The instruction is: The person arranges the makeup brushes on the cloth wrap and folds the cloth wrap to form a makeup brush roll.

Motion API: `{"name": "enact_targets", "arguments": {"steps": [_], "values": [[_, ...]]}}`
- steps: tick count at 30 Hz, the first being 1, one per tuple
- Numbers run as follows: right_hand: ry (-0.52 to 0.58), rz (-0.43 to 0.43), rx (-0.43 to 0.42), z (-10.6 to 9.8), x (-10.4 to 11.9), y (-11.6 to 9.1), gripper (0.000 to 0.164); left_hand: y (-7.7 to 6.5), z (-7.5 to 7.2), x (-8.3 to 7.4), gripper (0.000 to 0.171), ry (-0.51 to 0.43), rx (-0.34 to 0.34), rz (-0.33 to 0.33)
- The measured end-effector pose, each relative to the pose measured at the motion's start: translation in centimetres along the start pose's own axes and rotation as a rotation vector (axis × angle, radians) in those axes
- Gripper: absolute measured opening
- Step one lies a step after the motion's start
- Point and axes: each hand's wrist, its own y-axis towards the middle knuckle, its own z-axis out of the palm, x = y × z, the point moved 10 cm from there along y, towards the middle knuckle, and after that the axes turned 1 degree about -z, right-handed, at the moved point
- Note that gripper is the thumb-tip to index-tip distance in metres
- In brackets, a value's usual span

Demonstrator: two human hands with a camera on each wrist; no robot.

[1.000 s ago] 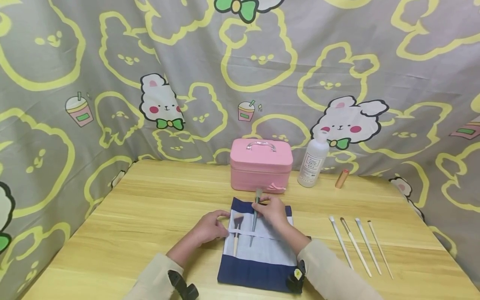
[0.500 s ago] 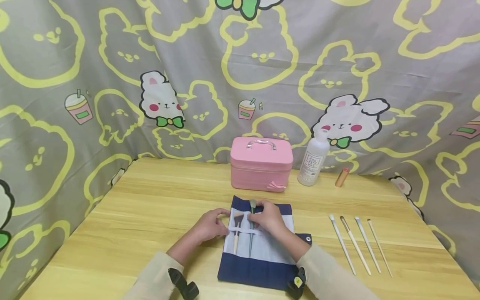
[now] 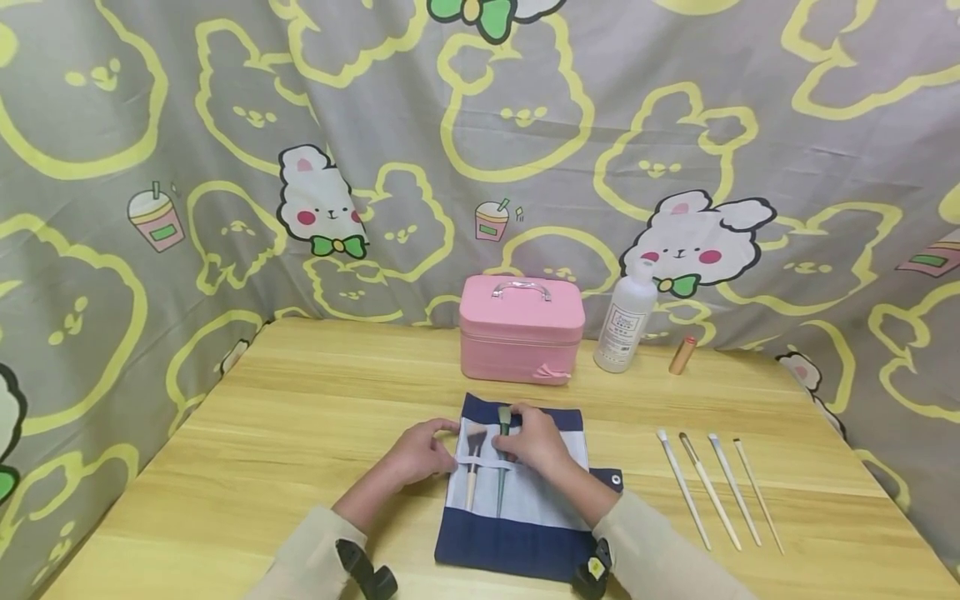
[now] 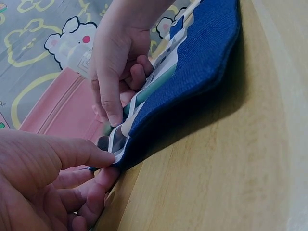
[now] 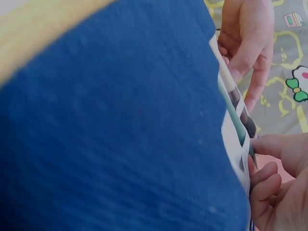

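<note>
A navy makeup brush roll (image 3: 517,550) with a pale lining lies spread on the table. My right hand (image 3: 536,439) pinches a green-handled makeup brush (image 3: 504,419) near its head; the handle runs under the white elastic band (image 3: 480,462), its lower end at the navy pocket's edge. Left of it, a fan-shaped makeup brush (image 3: 475,446) with a pale handle sits under the same band. My left hand (image 3: 420,454) is at the roll's left edge. In the left wrist view, the left thumb (image 4: 98,156) lies on top of that edge with fingers beneath, pinching it.
Several slim makeup brushes (image 3: 722,492) lie side by side on the right of the table. Behind the roll stand a pink case (image 3: 521,337), a white bottle (image 3: 624,325) and a small orange tube (image 3: 682,356). A patterned curtain (image 3: 405,108) hangs behind the table.
My right hand has drawn the green-handled brush down toward the navy pocket, under the band, and its head is now lower over the roll. The left hand stays at the edge.
</note>
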Motion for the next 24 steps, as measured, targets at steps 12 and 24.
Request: {"name": "enact_targets", "arguments": {"steps": [12,24], "values": [[0.039,-0.044,-0.027,-0.3,0.0,1.0,0.034,0.0,0.0,0.0,0.056,0.013,0.001,0.014],[0.088,-0.02,0.014,0.2,0.3,-0.1,0.026,-0.1,0.0,-0.1,0.055,0.011,0.004,0.011]]}}
